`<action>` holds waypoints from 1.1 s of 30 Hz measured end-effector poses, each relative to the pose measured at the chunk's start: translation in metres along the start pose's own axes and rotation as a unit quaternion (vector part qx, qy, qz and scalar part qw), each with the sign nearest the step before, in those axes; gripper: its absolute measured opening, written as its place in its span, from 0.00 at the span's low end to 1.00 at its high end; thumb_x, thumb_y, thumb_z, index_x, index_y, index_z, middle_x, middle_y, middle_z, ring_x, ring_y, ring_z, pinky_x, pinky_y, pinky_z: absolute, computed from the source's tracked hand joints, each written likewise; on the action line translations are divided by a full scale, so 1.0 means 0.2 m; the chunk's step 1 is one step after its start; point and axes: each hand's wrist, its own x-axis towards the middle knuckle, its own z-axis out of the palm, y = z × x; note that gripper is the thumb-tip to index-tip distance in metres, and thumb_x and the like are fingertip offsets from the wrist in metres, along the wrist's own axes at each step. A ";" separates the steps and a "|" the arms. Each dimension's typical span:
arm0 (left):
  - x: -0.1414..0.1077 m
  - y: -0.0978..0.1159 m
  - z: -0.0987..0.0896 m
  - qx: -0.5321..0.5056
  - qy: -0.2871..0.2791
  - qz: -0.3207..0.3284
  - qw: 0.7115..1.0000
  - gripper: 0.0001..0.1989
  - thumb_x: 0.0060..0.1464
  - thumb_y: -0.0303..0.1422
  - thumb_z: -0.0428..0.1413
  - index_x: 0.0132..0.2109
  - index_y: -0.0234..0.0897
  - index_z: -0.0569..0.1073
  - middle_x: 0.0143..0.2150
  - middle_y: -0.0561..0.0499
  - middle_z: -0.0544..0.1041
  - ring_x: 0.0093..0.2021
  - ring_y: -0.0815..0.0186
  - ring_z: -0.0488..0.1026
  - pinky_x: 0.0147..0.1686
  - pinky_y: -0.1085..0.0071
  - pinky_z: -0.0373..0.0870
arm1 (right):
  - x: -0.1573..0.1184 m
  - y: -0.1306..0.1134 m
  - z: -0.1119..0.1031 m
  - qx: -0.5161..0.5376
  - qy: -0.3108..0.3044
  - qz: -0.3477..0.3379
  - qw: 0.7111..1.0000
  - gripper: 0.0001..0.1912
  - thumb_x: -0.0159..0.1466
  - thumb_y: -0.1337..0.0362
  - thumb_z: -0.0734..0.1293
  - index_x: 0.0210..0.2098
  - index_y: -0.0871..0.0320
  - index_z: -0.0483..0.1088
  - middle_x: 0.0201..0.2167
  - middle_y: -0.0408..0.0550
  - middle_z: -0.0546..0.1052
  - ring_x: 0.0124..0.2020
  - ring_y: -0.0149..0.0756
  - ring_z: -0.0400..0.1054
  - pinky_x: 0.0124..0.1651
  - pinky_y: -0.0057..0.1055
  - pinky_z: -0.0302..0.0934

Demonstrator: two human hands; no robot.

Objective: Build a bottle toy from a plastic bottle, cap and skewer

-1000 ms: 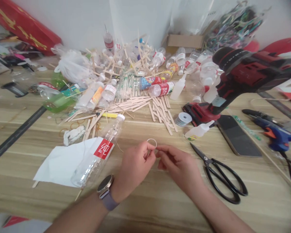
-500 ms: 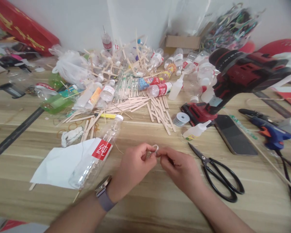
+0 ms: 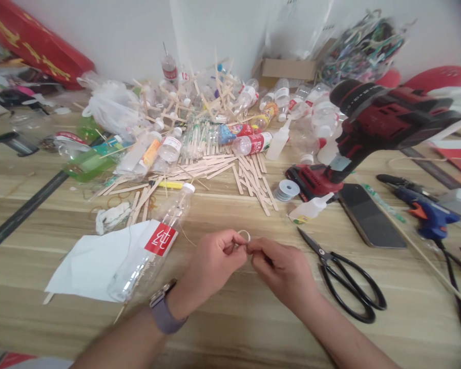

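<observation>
A thin white loop [image 3: 245,233] rises from the pinched fingertips of my left hand [image 3: 214,265]. My right hand [image 3: 283,267] is closed too, thumb and forefinger meeting the left fingertips at the base of the loop. Whether the loop is string or a band, I cannot tell. Left of my hands a transparent plastic bottle [image 3: 172,210] with a red-and-white label lies over a white sheet of paper [image 3: 80,261]. A thin stick pokes out by its base. Black-handled scissors [image 3: 341,277] rest to the right of my right hand, blades slightly apart.
Loose wooden craft sticks [image 3: 253,179] and many plastic bottles [image 3: 257,142] are heaped farther back. On the right stand a red cordless drill [image 3: 388,113], a wire spool [image 3: 287,189], a glue bottle [image 3: 311,208], a phone [image 3: 372,215] and a blue glue gun [image 3: 430,210].
The white loop now stands up more above the fingertips. My hands stay pinched together in nearly the same place; the view has shifted slightly.
</observation>
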 end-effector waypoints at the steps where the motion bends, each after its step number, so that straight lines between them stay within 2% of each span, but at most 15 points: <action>1: 0.00 0.00 0.00 0.000 0.002 0.000 1.000 0.06 0.47 0.28 0.52 0.31 0.34 0.74 0.18 0.61 0.59 0.21 0.74 0.53 0.21 0.76 0.49 | 0.00 0.00 0.00 0.001 0.001 0.000 1.000 0.12 0.57 0.73 0.58 0.25 0.56 0.71 0.17 0.39 0.73 0.15 0.27 0.63 0.21 0.21 0.54; 6: 0.01 0.00 0.01 0.003 0.008 -0.002 1.000 0.06 0.47 0.27 0.52 0.30 0.34 0.74 0.19 0.60 0.59 0.21 0.74 0.54 0.21 0.76 0.49 | -0.01 0.00 0.01 0.014 0.008 0.016 1.000 0.12 0.57 0.72 0.58 0.27 0.56 0.72 0.18 0.40 0.76 0.17 0.28 0.66 0.22 0.21 0.56; 9: 0.01 0.00 0.00 0.004 0.008 -0.008 1.000 0.08 0.50 0.29 0.52 0.33 0.34 0.76 0.20 0.59 0.63 0.22 0.73 0.56 0.22 0.76 0.52 | 0.00 0.00 0.01 0.034 0.021 0.044 0.998 0.13 0.57 0.72 0.58 0.27 0.56 0.73 0.19 0.40 0.77 0.18 0.29 0.68 0.23 0.21 0.57; 14: 0.01 0.00 -0.02 -0.021 -0.020 -0.004 1.000 0.11 0.53 0.33 0.52 0.38 0.33 0.77 0.29 0.52 0.74 0.28 0.69 0.66 0.27 0.74 0.59 | 0.02 -0.01 0.00 0.067 0.024 0.081 0.994 0.12 0.57 0.71 0.58 0.26 0.57 0.73 0.15 0.38 0.72 0.14 0.26 0.60 0.17 0.22 0.50; 17: 0.01 -0.01 -0.02 -0.020 -0.027 -0.010 0.999 0.12 0.52 0.33 0.53 0.39 0.33 0.78 0.31 0.50 0.76 0.29 0.68 0.67 0.28 0.74 0.59 | 0.02 -0.02 -0.01 0.071 0.023 0.088 0.993 0.13 0.56 0.71 0.58 0.26 0.57 0.73 0.14 0.37 0.70 0.13 0.26 0.57 0.16 0.22 0.47; 21: 0.02 -0.01 -0.03 -0.021 -0.021 -0.016 0.999 0.12 0.51 0.34 0.54 0.37 0.33 0.79 0.27 0.52 0.73 0.26 0.70 0.63 0.25 0.74 0.56 | 0.02 -0.02 -0.02 0.055 0.024 0.073 0.995 0.13 0.56 0.71 0.58 0.27 0.57 0.74 0.13 0.37 0.69 0.12 0.26 0.56 0.16 0.22 0.48; 26: 0.01 0.00 -0.04 -0.004 -0.013 -0.025 1.000 0.12 0.50 0.35 0.55 0.36 0.33 0.79 0.20 0.57 0.64 0.22 0.72 0.54 0.22 0.75 0.51 | 0.02 -0.02 -0.02 0.030 0.026 0.054 0.998 0.15 0.56 0.71 0.58 0.29 0.56 0.76 0.14 0.38 0.71 0.13 0.27 0.60 0.18 0.22 0.52; 33: 0.01 0.00 -0.03 0.017 -0.011 -0.016 1.000 0.09 0.49 0.32 0.54 0.31 0.33 0.78 0.20 0.57 0.61 0.22 0.73 0.54 0.22 0.75 0.50 | 0.00 0.00 -0.01 -0.016 0.022 -0.009 1.000 0.15 0.57 0.73 0.57 0.29 0.55 0.74 0.19 0.40 0.78 0.16 0.28 0.68 0.21 0.22 0.55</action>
